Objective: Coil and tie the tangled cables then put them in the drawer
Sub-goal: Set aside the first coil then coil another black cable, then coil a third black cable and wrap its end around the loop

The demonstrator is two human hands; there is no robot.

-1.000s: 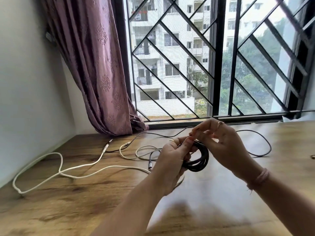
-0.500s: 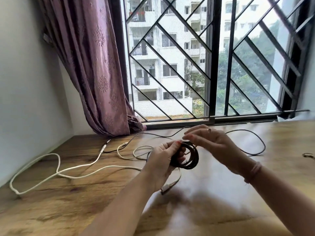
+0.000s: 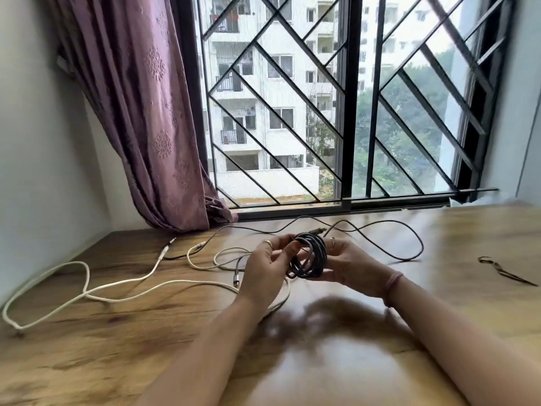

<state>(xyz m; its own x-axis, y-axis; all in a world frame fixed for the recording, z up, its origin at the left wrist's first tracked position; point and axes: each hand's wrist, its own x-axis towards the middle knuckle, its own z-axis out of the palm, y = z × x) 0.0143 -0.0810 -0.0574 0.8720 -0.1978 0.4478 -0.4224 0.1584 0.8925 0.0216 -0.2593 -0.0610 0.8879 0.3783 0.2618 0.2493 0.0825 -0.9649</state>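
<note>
A black cable wound into a small coil (image 3: 310, 256) is held upright above the wooden table (image 3: 146, 347). My left hand (image 3: 265, 266) grips the coil's left side with curled fingers. My right hand (image 3: 348, 266) holds its right side, fingers wrapped behind it. A plug end sticks out at the coil's top. A long white cable (image 3: 87, 291) sprawls loose over the table's left half. A thin black cable (image 3: 409, 244) loops across the table behind my hands.
A small dark tie or band (image 3: 503, 271) lies on the table at the right. A mauve curtain (image 3: 140, 112) hangs at the back left beside the barred window (image 3: 336, 112). A white wall (image 3: 35, 171) bounds the left side.
The coil has turned from lying slanted to standing upright between both hands. My right hand dropped from above the coil to its right side. The view shifted slightly.
</note>
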